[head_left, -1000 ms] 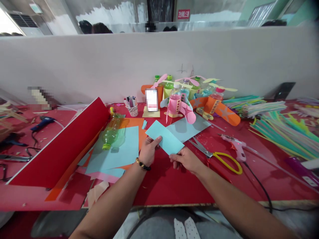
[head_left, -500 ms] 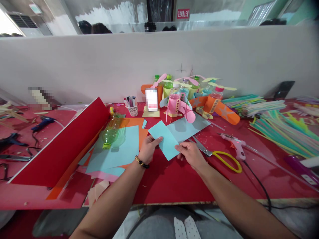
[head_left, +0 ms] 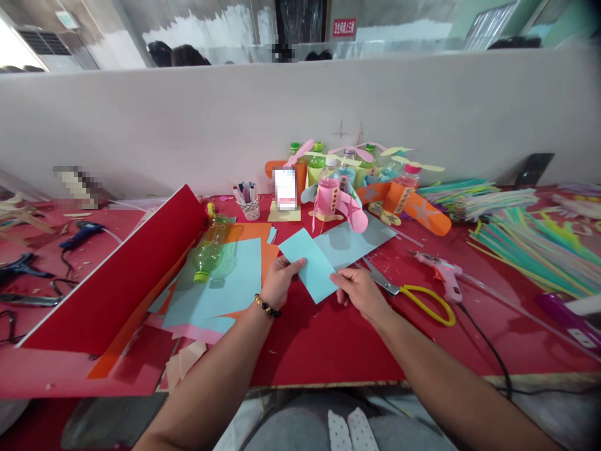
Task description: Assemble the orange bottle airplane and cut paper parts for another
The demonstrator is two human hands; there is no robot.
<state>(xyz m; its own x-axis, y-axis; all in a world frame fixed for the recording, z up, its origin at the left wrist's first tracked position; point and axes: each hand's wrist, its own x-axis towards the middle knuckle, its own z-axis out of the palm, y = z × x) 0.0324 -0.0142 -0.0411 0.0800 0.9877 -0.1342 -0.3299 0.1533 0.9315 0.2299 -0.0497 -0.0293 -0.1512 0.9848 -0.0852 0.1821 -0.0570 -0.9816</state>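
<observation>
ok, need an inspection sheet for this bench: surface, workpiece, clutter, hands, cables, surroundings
Surface: red table, scraps on it.
Workpiece: blue card, in both hands.
Clutter: bottle lying on paper sheets; open scissors on the right.
Hands: left hand and right hand each grip the card.
Cables: black cord from the pink glue gun, running to the table's front edge.
Surroundings: pale partition behind; heads beyond it.

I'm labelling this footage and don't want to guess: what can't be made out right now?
All in the head view:
- Left hand: fingertips hidden beneath the light-blue paper.
- Phone: screen blurred by pixelation.
- Blue-wrapped bottle: base hidden behind the pink bottle airplane.
- Purple object: cut off by the right edge.
</observation>
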